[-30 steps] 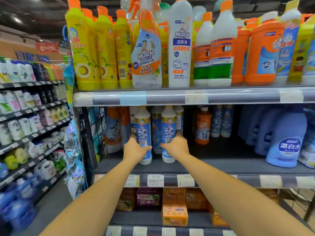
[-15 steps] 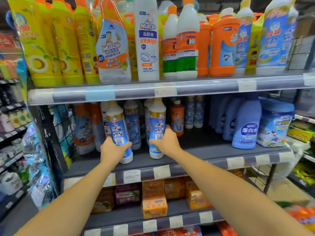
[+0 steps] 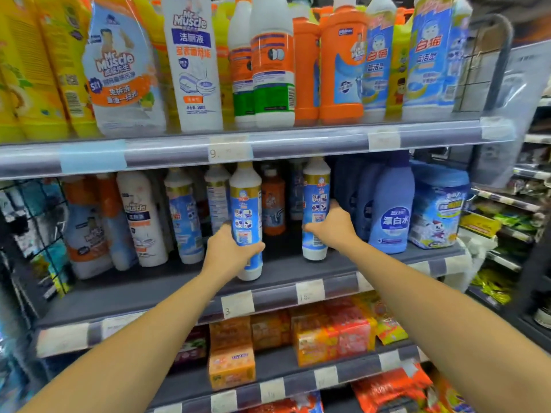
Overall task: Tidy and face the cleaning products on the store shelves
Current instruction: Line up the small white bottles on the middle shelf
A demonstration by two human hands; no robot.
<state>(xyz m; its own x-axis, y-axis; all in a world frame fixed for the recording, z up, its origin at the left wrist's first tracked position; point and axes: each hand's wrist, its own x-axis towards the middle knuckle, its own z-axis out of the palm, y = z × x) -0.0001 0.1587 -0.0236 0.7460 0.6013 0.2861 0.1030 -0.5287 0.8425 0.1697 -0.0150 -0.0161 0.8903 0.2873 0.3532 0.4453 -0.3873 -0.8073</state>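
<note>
Head view: left hand (image 3: 231, 253) and right hand (image 3: 331, 226), fingers wrapping a white-and-blue bottle (image 3: 247, 222) and its twin (image 3: 315, 210) near the middle shelf (image 3: 179, 289) front, are risking toppling tall neighbouring bottles (image 3: 185, 216).

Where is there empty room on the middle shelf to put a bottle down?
Bare shelf runs along the front edge, left of the left hand, and between the two held bottles. The back row and the right end by the blue jugs are crowded.
</note>
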